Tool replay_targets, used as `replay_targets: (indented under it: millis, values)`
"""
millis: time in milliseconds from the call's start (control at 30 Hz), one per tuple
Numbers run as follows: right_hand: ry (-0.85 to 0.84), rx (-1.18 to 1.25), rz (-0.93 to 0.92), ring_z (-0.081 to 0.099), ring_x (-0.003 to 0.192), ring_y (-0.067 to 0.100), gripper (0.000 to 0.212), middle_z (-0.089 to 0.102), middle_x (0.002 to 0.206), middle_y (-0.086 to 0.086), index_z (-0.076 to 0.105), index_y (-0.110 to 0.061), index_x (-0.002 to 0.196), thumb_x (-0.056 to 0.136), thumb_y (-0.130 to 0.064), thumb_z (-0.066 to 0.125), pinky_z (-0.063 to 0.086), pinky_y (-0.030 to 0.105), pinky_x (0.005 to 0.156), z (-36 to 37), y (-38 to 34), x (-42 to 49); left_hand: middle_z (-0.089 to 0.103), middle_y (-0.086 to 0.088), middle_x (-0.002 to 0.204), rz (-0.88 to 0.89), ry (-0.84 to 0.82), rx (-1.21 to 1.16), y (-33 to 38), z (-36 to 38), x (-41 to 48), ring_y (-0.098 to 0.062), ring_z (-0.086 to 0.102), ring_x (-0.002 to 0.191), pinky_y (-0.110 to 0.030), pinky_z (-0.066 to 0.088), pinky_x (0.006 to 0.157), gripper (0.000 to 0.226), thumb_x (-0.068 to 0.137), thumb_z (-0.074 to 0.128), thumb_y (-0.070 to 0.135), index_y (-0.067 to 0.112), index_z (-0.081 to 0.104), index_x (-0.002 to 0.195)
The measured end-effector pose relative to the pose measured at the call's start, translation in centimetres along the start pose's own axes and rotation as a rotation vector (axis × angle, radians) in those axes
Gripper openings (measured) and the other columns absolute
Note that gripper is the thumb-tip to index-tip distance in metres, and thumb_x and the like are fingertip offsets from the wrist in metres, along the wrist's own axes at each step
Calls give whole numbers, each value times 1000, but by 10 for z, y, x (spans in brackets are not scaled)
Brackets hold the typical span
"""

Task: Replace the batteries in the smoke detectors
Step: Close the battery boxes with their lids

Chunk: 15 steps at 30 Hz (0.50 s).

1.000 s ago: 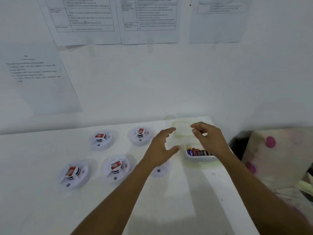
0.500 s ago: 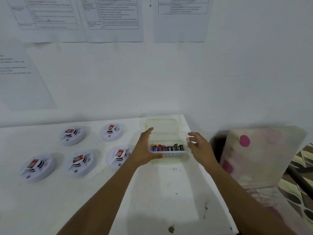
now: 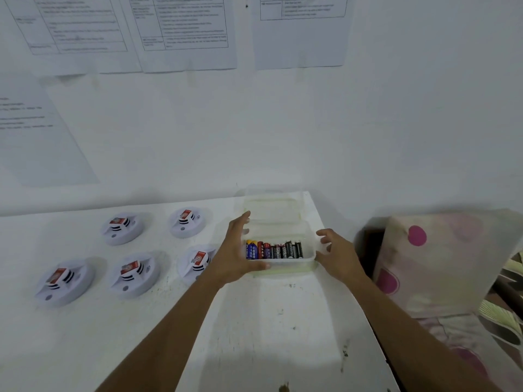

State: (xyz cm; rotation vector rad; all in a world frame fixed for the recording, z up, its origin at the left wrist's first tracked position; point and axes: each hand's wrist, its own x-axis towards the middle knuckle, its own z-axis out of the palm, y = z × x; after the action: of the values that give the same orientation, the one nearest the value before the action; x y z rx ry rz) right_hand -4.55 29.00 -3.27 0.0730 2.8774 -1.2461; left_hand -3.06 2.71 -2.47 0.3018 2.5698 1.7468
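Note:
A clear plastic battery box (image 3: 283, 268) stands open near the table's far right corner, its lid (image 3: 271, 207) folded back toward the wall. A row of batteries (image 3: 274, 250) lies inside. My left hand (image 3: 236, 251) holds the box's left side, with the thumb along the front rim and the fingers reaching up its left wall. Close beside the right wall is my right hand (image 3: 336, 254), fingers spread and loosely bent, holding nothing. Several white round smoke detectors (image 3: 134, 274) lie to the left, each with a red battery on top; the nearest detector (image 3: 198, 263) is partly hidden by my left wrist.
The white table (image 3: 268, 335) ends at its right edge just past the box. A pillow with pink dots (image 3: 441, 264) leans beyond that edge. The wall rises right behind the box, with printed sheets (image 3: 184, 32) taped high on it.
My left hand moved right from above a detector onto the box's left side. My right hand went from over the box to its right side. The view swung right.

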Motion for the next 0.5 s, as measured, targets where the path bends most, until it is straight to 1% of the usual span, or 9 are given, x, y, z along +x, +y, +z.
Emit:
replay_targets:
  millis: [67,133,233,333,367,433,500]
  values:
    - [-18,-20,-1,55,99,19,56,61,114,2,54,-23,129,79,-23,78,47,32,86,2,-2,2,26,13,147,-5,37,14,-1,-6,-3,-9,37,133,-31,46,102,116,59,93,32,39,19,148]
    - [-46,-14,33,54,99,19,61,60,115,4,51,-23,132,78,-21,79,45,29,82,2,-6,4,26,13,147,-8,65,18,-1,-12,-7,-9,36,132,-32,46,102,116,59,93,31,40,17,147]
    - [-66,15,107,56,93,20,63,57,105,4,48,-20,134,78,-14,77,46,28,76,-3,-11,6,26,13,147,-4,83,8,-3,-17,-11,-9,35,132,-31,44,103,118,60,93,27,39,16,148]
    - [-51,64,153,59,89,20,68,59,95,2,48,-17,136,76,-6,76,48,29,75,-9,-10,6,27,14,147,-8,95,-8,-4,-21,-14,-9,35,133,-26,45,98,117,59,93,25,40,17,148]
    - [-58,98,175,61,91,21,72,62,96,3,47,-16,138,74,-5,78,48,29,76,-12,-8,7,27,15,147,-11,99,-8,-4,-22,-14,-9,35,133,-24,45,96,117,59,93,26,42,18,147]
    - [-75,244,237,63,94,23,76,66,101,8,47,-15,138,71,-2,81,50,32,79,-20,-4,4,27,16,146,-12,102,-8,-4,-22,-15,-8,36,133,-20,45,93,117,58,93,27,44,18,146]
    - [-100,422,269,64,85,21,69,67,99,11,50,-13,133,72,3,80,49,29,70,-31,-5,-1,27,17,145,-11,94,-10,-3,-21,-15,-8,36,132,-23,45,96,117,58,93,28,43,17,146]
